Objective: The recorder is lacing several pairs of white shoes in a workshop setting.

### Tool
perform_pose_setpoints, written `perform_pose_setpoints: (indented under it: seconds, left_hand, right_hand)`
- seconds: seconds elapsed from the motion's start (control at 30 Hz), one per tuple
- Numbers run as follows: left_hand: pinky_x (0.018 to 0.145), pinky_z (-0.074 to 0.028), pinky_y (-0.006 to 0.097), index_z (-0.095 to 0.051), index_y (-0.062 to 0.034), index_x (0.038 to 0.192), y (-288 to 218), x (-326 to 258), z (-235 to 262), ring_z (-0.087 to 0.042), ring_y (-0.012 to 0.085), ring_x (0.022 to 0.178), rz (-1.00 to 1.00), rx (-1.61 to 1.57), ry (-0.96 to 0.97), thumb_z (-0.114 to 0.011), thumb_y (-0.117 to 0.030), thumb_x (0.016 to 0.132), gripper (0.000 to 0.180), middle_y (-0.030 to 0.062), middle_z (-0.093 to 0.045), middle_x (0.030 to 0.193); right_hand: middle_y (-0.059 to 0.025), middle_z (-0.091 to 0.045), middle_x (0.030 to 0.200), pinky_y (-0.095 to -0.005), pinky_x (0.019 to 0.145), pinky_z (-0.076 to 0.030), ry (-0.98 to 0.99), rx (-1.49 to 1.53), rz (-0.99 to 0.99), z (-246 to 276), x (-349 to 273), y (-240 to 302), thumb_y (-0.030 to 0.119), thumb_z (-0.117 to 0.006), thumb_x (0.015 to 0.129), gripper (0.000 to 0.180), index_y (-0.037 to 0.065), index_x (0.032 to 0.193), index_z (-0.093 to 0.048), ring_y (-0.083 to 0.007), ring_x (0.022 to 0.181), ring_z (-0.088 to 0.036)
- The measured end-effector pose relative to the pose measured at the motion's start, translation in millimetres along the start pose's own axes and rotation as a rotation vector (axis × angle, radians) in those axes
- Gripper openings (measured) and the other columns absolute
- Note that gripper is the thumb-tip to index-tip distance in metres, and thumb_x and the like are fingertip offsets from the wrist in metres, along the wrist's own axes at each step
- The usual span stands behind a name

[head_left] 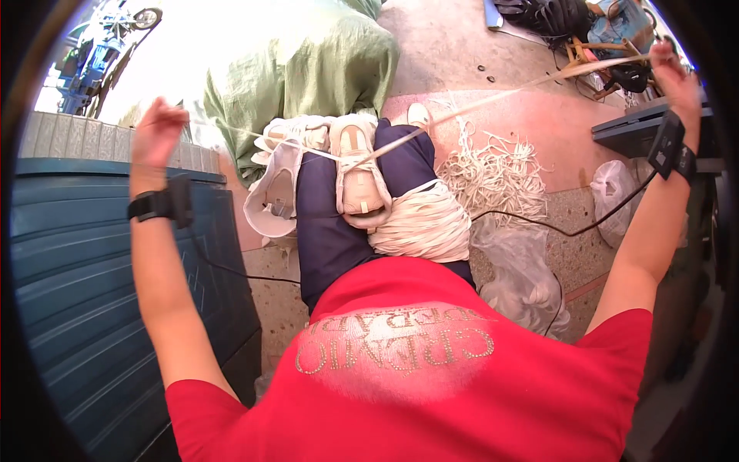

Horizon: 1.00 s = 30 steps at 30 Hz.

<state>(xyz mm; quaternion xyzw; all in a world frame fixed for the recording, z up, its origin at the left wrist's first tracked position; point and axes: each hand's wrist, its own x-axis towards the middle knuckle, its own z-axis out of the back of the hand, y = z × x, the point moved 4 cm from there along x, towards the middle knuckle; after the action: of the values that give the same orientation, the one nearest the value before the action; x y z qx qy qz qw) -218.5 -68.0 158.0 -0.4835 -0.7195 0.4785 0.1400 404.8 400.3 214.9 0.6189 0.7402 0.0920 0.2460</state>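
Note:
A beige and white shoe (pixel 362 189) lies across my lap between my thighs, its toe toward me. A pale flat shoelace (pixel 493 100) runs taut from its eyelets up to my right hand (pixel 674 77), raised far out to the right with fingers closed on it. My left hand (pixel 158 135) is raised out to the left, fingers closed and slightly blurred; the lace's other end stretches from the shoe toward it. A second pale shoe (pixel 275 189) rests on its side by my left thigh. A bundle of cream laces (pixel 427 223) lies over my right thigh.
A loose heap of laces (pixel 496 173) lies on the floor at right, near clear plastic bags (pixel 523 269). Ahead stands a pile under a green cover (pixel 308 65). A blue panelled surface (pixel 115 285) flanks my left. Black cables run from both wrist straps.

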Motion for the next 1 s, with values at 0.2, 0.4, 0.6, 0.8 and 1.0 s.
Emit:
perform_pose_setpoints:
  seconds: [0.2, 0.4, 0.6, 0.8, 1.0]
  left_hand:
    - [0.052, -0.033, 0.029, -0.039, -0.0051, 0.068, -90.6, -25.6, 250.0, -0.035, 0.0139, 0.049, -0.172, 0.142, -0.641, -0.043, -0.007, 0.088, 0.020, 0.0024, -0.038, 0.058]
    - [0.043, -0.030, 0.023, -0.048, -0.0126, 0.076, 109.0, -10.3, 89.2, -0.037, 0.0085, 0.048, 0.371, 0.224, -0.345, -0.056, -0.015, 0.084, 0.012, -0.0039, -0.040, 0.060]
    - [0.045, -0.035, 0.023, -0.059, -0.0073, 0.089, 255.9, -45.2, -27.2, -0.046, 0.0082, 0.056, 0.674, 0.457, 0.062, -0.055, -0.019, 0.084, 0.013, -0.0029, -0.050, 0.066]
    - [0.056, -0.039, 0.020, -0.065, 0.0010, 0.088, 286.3, -42.8, -42.5, -0.047, 0.0056, 0.059, 0.339, 0.929, 0.115, -0.057, -0.017, 0.083, 0.020, 0.0000, -0.059, 0.069]
    - [0.057, -0.041, 0.019, -0.063, 0.0032, 0.098, 281.8, -49.0, -39.7, -0.049, 0.0046, 0.060, 0.205, 0.945, 0.054, -0.059, -0.014, 0.082, 0.024, 0.0000, -0.059, 0.071]
  right_hand:
    - [0.0040, -0.040, 0.061, -0.0213, 0.049, -0.032, 0.112, -0.938, -0.129, 99.0, -55.5, -130.2, 0.008, -0.056, 0.081, 0.008, 0.005, 0.087, -0.053, -0.0075, 0.053, -0.036]
    - [-0.0051, -0.063, 0.077, -0.0226, 0.068, -0.047, 0.833, -1.444, -0.720, 143.2, -212.3, -349.3, 0.015, -0.053, 0.084, 0.020, 0.001, 0.097, -0.060, -0.0097, 0.072, -0.059]
    - [-0.0136, -0.063, 0.073, -0.0345, 0.066, -0.047, 1.106, -1.535, -0.385, 169.9, -237.9, -401.5, 0.007, -0.049, 0.078, 0.018, 0.000, 0.092, -0.060, -0.0267, 0.070, -0.061]
    - [-0.0146, -0.062, 0.084, -0.0398, 0.075, -0.045, 1.151, -1.838, 0.251, 165.2, -231.2, -404.9, 0.010, -0.050, 0.076, 0.015, 0.004, 0.083, -0.062, -0.0316, 0.085, -0.057]
    - [-0.0122, -0.054, 0.109, -0.0412, 0.087, -0.037, 1.067, -1.968, 0.473, 166.8, -228.8, -401.6, 0.011, -0.049, 0.073, 0.018, 0.006, 0.077, -0.065, -0.0274, 0.107, -0.046]
